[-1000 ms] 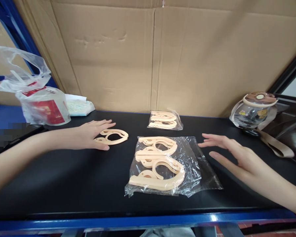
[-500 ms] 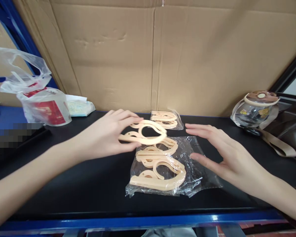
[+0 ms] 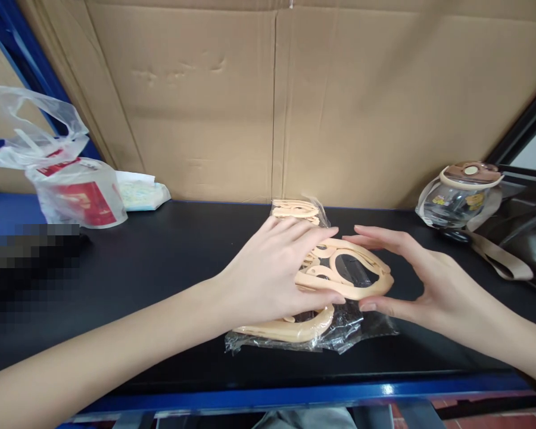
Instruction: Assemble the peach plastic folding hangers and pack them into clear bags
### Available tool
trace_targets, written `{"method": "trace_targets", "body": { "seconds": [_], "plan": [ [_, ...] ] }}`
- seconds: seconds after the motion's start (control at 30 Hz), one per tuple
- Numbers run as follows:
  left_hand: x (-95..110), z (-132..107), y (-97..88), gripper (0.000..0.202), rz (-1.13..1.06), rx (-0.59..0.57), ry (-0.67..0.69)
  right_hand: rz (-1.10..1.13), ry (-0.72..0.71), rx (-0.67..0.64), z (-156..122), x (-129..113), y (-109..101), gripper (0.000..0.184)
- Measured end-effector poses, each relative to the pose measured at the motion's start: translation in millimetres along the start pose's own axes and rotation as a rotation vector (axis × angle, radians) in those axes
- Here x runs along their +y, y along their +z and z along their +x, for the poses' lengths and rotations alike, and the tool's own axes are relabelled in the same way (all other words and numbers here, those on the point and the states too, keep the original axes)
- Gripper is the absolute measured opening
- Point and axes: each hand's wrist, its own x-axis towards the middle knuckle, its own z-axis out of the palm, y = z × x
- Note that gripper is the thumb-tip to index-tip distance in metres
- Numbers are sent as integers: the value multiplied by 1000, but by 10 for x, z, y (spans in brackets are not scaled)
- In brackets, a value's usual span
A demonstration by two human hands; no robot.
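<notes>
My left hand [image 3: 274, 271] grips a flat peach plastic loop piece [image 3: 355, 277] and holds it over the clear bag of similar peach pieces [image 3: 290, 328] on the black table [image 3: 161, 268]. My right hand [image 3: 422, 286] meets it from the right, thumb and fingertips closing round the piece's right end. A smaller bag of peach pieces [image 3: 295, 210] lies just behind my left hand, partly hidden by it.
A cardboard wall [image 3: 272, 101] backs the table. At the far left stand a clear plastic bag with a red-labelled roll [image 3: 78, 196] and a white packet [image 3: 140, 192]. A glass jar with a brown lid [image 3: 462, 196] and a beige strap [image 3: 502, 262] sit at the right.
My left hand lifted the loose peach piece from the table's left and carried it right over the bag. My right hand moved in and took hold of its right end.
</notes>
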Motion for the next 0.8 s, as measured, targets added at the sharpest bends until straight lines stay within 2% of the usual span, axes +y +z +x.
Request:
{"method": "trace_targets", "body": {
  "seconds": [0.1,0.2,0.33,0.43,0.57,0.67,0.8],
  "plan": [
    [-28,-70,-14,90,-87,-173,-60,-96,85,5,-124,114,-106,71],
    [-173,-261,-81,89,-128,-370,-188,-252,166,43,-285,300,-255,70],
    [-432,-552,-105,89,-121,-505,-304,-385,198,-36,-404,432,-352,67],
    [-534,-666,-56,87,-139,-518,-278,-270,203,-133,-356,384,-304,60],
    [-532,-684,-11,85,-161,-506,-292,-14,194,-224,-216,333,-183,62],
    [-514,-674,-11,86,-176,-543,-302,123,186,-256,-134,335,-90,61],
    [-514,-686,7,85,-194,-496,-276,259,175,-280,-44,269,75,63]
  ]
}}
